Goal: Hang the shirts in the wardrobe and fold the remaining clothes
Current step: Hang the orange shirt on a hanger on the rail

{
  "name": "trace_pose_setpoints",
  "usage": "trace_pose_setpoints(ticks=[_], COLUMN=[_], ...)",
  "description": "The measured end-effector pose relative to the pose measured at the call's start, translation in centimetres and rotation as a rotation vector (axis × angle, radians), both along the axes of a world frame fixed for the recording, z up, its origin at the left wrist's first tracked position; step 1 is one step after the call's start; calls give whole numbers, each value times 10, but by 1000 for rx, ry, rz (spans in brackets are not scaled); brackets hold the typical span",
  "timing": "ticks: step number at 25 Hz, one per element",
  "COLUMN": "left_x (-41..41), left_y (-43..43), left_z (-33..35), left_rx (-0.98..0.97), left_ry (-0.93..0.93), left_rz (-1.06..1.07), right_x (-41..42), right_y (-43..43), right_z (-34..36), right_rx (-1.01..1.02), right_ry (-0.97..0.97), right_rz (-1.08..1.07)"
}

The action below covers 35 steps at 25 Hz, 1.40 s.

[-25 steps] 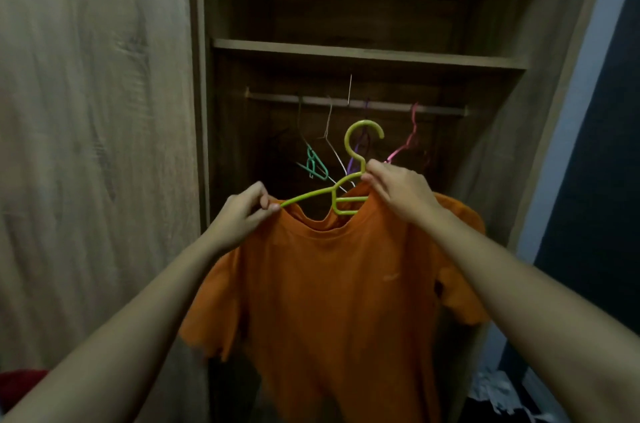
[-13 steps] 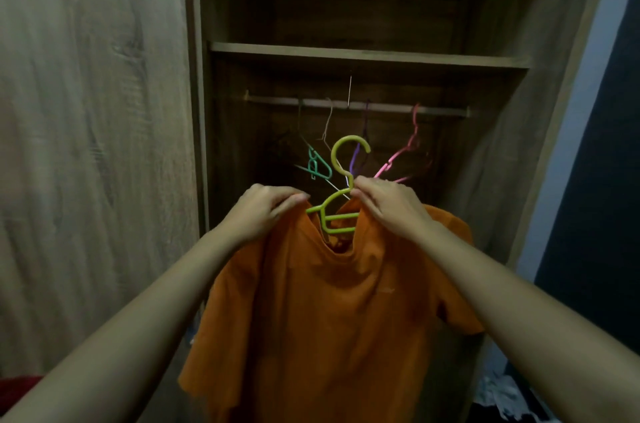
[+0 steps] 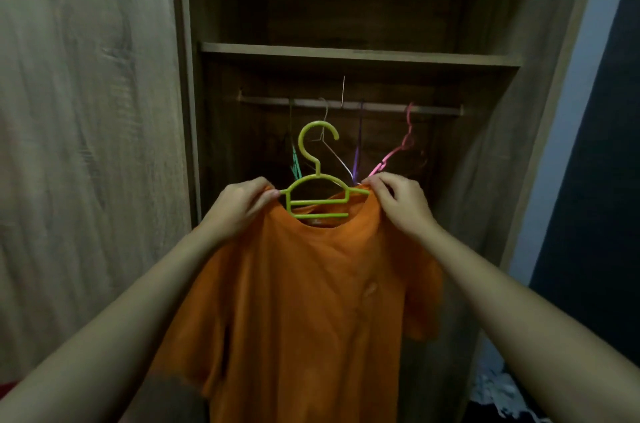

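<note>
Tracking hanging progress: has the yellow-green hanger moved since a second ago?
Yes: the yellow-green hanger has shifted left along the wardrobe rail, its hook still below the rail.

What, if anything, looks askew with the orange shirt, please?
The orange shirt sits unevenly on the green hanger: the hanger's left arm shows bare near the left hand, while the collar bunches over its right arm by the right hand.

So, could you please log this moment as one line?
stage: fitting shirt on hanger | left hand: grips shirt | right hand: grips shirt | hanger: not on rail
</note>
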<state>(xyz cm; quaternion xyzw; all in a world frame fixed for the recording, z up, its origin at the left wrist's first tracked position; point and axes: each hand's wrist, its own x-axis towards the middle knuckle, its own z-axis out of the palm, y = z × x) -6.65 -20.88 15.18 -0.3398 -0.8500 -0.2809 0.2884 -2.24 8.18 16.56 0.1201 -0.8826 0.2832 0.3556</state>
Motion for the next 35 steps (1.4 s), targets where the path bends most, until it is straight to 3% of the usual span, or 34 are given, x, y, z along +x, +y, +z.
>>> trace_pose_setpoints(ticks=[3, 8, 9, 12, 14, 18, 21, 25, 30, 33, 35], left_x=[0, 2, 1, 0, 1, 7, 5, 0, -2, 3, 15], left_y=[-3, -1, -2, -8, -14, -22, -17, 3, 10, 4, -2], left_z=[1, 19, 24, 33, 36, 37, 37, 39, 39, 41, 47], left_rx=[17, 552, 510, 85, -70, 65, 239, 59, 11, 163, 92], left_ry=[18, -92, -151, -457, -642, -888, -1008, -886, -654, -518, -565], left_rz=[-19, -74, -65, -30, -91, -282, -127, 336, 496, 138, -130], right_x=[4, 3, 3, 2, 0, -2, -3, -3, 1, 0, -2], right_y=[-2, -1, -1, -4, -6, -3, -2, -9, -5, -2, 2], right_z=[-1, -3, -4, -8, -12, -12, -11, -14, -18, -14, -9], right_rx=[326, 191, 165, 173, 178, 186, 211, 224, 196, 105, 55], right_ry=[-181, -101, -93, -58, -75, -97, -86, -30, 46, 32, -4], right_rz=[9, 7, 11, 8, 17, 30, 40, 59, 33, -12, -37])
